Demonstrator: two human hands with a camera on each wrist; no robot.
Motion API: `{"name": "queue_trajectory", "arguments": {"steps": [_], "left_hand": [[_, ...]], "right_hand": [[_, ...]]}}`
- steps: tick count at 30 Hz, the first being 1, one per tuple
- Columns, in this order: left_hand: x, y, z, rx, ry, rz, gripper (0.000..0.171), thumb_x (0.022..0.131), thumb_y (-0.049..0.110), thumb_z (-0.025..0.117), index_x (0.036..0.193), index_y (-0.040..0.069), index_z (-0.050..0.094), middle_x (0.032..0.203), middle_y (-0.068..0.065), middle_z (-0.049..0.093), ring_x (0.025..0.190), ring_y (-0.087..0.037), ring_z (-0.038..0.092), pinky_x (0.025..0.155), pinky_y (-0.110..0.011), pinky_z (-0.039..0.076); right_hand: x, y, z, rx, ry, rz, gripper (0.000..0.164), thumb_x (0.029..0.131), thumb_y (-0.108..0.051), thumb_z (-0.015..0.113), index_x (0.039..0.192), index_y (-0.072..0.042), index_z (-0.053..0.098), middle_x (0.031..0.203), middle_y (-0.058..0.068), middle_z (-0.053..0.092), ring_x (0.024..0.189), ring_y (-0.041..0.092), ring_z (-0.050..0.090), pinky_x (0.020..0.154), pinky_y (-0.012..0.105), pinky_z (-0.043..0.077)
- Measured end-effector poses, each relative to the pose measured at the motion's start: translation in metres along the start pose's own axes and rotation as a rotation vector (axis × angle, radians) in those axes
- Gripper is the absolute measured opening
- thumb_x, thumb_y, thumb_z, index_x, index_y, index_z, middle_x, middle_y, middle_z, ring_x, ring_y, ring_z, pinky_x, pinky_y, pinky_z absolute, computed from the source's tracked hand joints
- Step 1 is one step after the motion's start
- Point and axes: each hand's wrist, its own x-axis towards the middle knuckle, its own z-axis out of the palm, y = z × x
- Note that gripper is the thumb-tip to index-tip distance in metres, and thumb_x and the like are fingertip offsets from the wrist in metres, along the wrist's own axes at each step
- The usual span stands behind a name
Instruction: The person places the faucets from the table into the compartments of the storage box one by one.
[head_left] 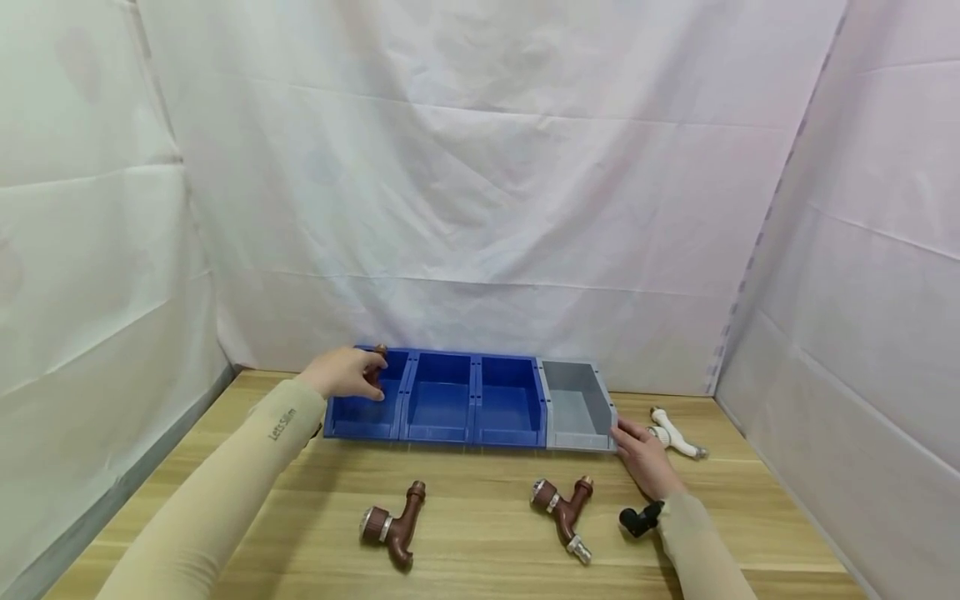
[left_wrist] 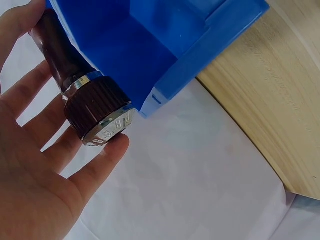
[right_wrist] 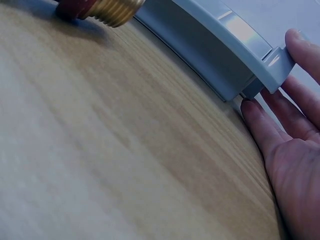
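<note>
My left hand [head_left: 347, 372] holds a brown faucet [head_left: 377, 353] over the leftmost blue bin [head_left: 362, 430]. In the left wrist view, the faucet's ribbed knob [left_wrist: 97, 105] with a silver cap points away from the palm, and one fingertip touches the cap. At the other end of the row, my right hand [head_left: 647, 457] grips the front right corner of the grey bin [head_left: 581, 439]. The right wrist view has the thumb low by that corner of the grey bin [right_wrist: 260, 60], with other fingers along its outer side.
Two brown faucets [head_left: 405, 527] [head_left: 564, 510] lie on the wooden table [head_left: 480, 492] before the bins. A black fitting [head_left: 639, 521] is beside the right wrist, and a white faucet [head_left: 678, 435] lies beyond the right hand. Two more blue bins [head_left: 438, 433] [head_left: 510, 437] fill the row's middle; white cloth hangs behind.
</note>
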Motion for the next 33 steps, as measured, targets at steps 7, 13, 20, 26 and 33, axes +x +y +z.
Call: {"name": "queue_trajectory", "arguments": {"steps": [7,13,20,26,33], "left_hand": [[0.002,-0.002,0.003,0.003,0.0,0.012,0.063,0.08,0.039,0.078,0.132,0.009,0.06,0.104,-0.003,0.065,0.096,-0.024,0.06,0.085,-0.05,0.048],[0.003,-0.003,0.004,0.008,0.006,0.021,0.063,0.079,0.041,0.078,0.131,0.011,0.061,0.102,-0.001,0.065,0.094,-0.024,0.06,0.084,-0.049,0.048],[0.004,-0.004,0.008,0.009,0.004,0.039,0.062,0.079,0.04,0.079,0.131,0.009,0.061,0.102,-0.002,0.064,0.095,-0.024,0.06,0.084,-0.05,0.048],[0.006,-0.005,0.009,0.007,0.008,0.043,0.061,0.08,0.036,0.079,0.131,0.008,0.061,0.107,-0.005,0.065,0.099,-0.027,0.061,0.086,-0.051,0.048],[0.006,-0.006,0.011,0.005,0.004,0.048,0.062,0.08,0.036,0.078,0.132,0.007,0.06,0.107,-0.005,0.065,0.097,-0.027,0.06,0.085,-0.051,0.048]], "right_hand": [[0.002,0.002,0.002,0.0,0.004,-0.006,0.058,0.101,-0.01,0.051,0.147,0.012,0.023,0.126,-0.003,0.054,0.115,0.009,0.055,0.092,0.024,0.046],[0.004,0.005,0.002,-0.01,0.001,-0.013,0.059,0.101,-0.012,0.052,0.147,0.012,0.023,0.13,0.001,0.052,0.115,0.009,0.055,0.092,0.024,0.046],[0.004,0.005,0.003,-0.011,-0.005,-0.018,0.058,0.101,-0.011,0.051,0.147,0.012,0.024,0.132,0.003,0.051,0.115,0.009,0.055,0.093,0.024,0.046],[0.004,0.004,0.005,-0.01,-0.001,-0.026,0.058,0.102,-0.01,0.051,0.147,0.012,0.023,0.128,-0.002,0.054,0.115,0.008,0.055,0.092,0.024,0.046],[0.003,0.001,0.009,-0.024,0.017,-0.018,0.057,0.101,-0.01,0.052,0.147,0.01,0.025,0.138,0.011,0.045,0.118,0.011,0.053,0.093,0.023,0.046]]}}
